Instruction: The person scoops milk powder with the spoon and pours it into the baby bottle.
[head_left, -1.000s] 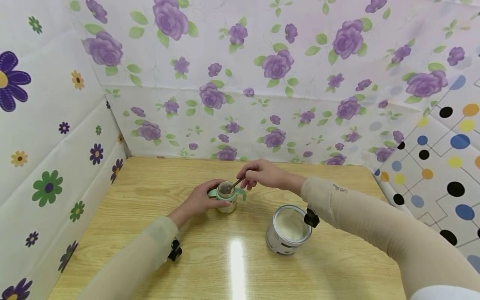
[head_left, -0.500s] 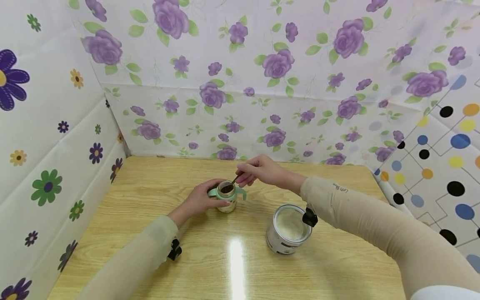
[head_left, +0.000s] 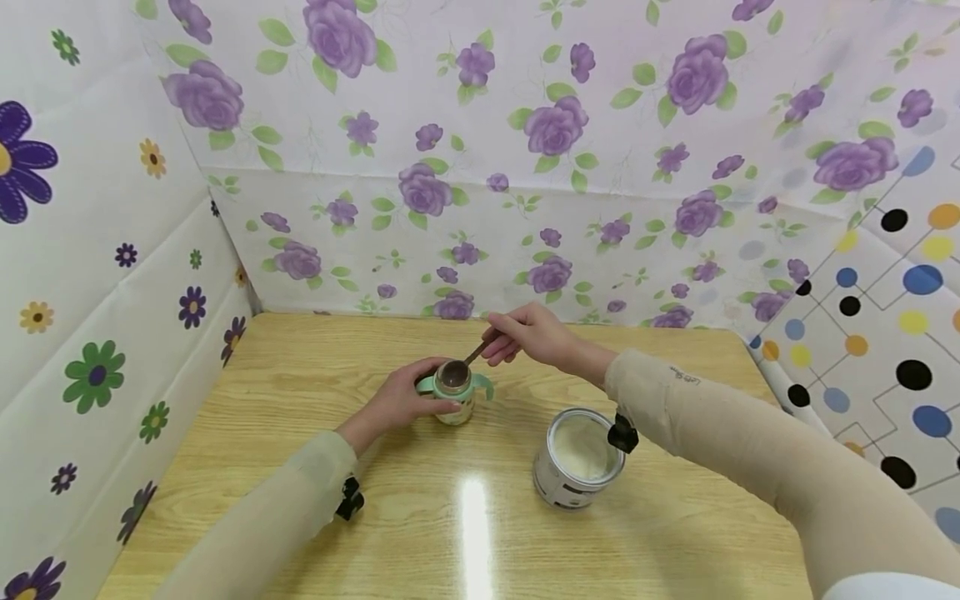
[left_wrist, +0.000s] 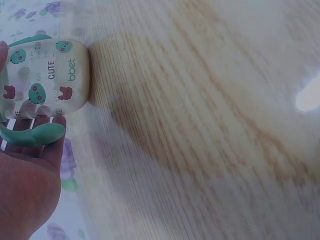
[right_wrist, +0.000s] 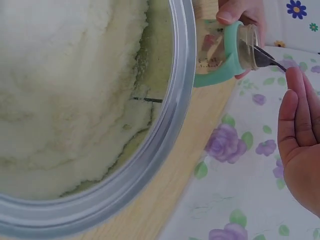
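Observation:
A clear baby bottle [head_left: 462, 412] with mint-green handles stands uncapped on the table, printed with small cartoon figures [left_wrist: 37, 93]. My left hand [head_left: 405, 397] holds it from the left, thumb across the near side. Fingers of that hand also show behind a green handle [left_wrist: 35, 135] in the left wrist view. My right hand [head_left: 538, 336] pinches the handle of a dark metal spoon [head_left: 480, 349] between thumb and fingers. The spoon slants down to the left, its bowl at the bottle's mouth. In the right wrist view the spoon bowl [right_wrist: 262, 57] lies at the neck opening.
A large open can [head_left: 552, 482] of pale, cream-coloured powder [head_left: 581, 450] stands on the wooden table [head_left: 397, 533], right of the bottle and below my right forearm. Its metal rim [right_wrist: 186, 85] fills much of the right wrist view. Patterned cloth walls [head_left: 495, 233] enclose the table.
My right hand dips the spoon at the bottle's mouth, then rises slightly up and right, showing more of the spoon's handle. My left hand, the bottle and the can stay put.

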